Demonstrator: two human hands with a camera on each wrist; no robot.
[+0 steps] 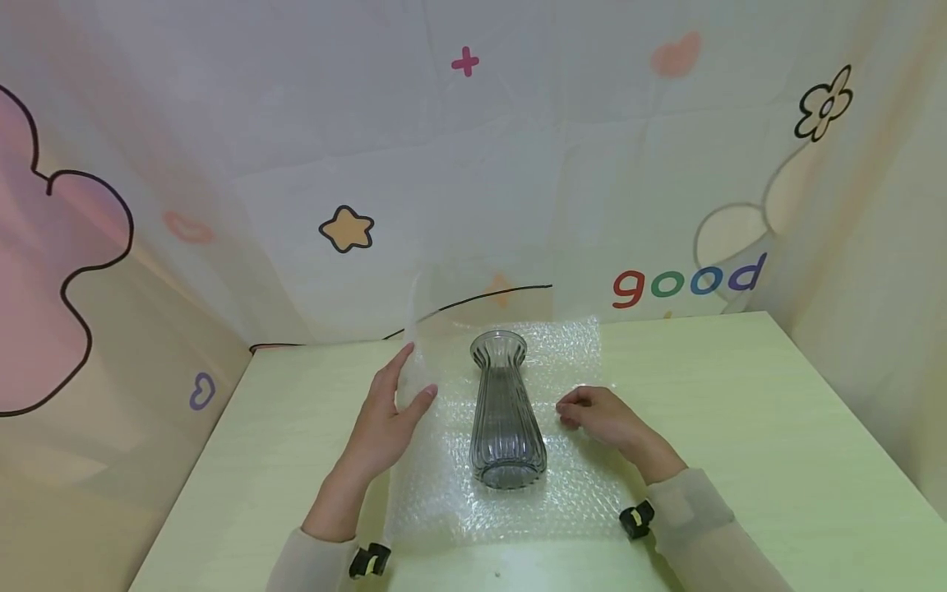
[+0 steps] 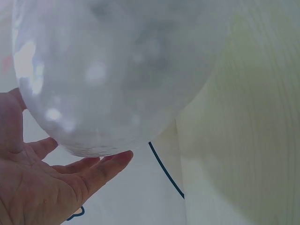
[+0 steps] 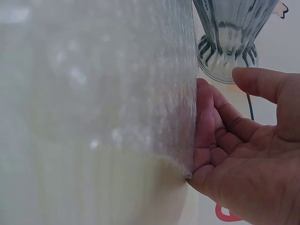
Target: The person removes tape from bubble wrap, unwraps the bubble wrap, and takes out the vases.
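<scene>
A ribbed, smoky clear glass vase (image 1: 508,419) lies on its side on a sheet of bubble wrap (image 1: 577,493), its flared mouth toward the back wall. On the left, the sheet's edge is raised and curves upward beside my left hand (image 1: 385,427). That hand's fingers (image 2: 110,166) are extended and touch the outside of the raised wrap in the left wrist view. To the right of the vase, my right hand (image 1: 602,415) rests on the wrap with its fingers loosely bent. The right wrist view shows the thumb (image 3: 262,84) apart from those fingers, and nothing held.
The pale wooden table (image 1: 740,460) extends to both sides of the wrap. Behind it hangs a printed cloth backdrop (image 1: 518,181) with a star, hearts and the word "good". Both sleeves have a black strap (image 1: 636,520) near the cuff.
</scene>
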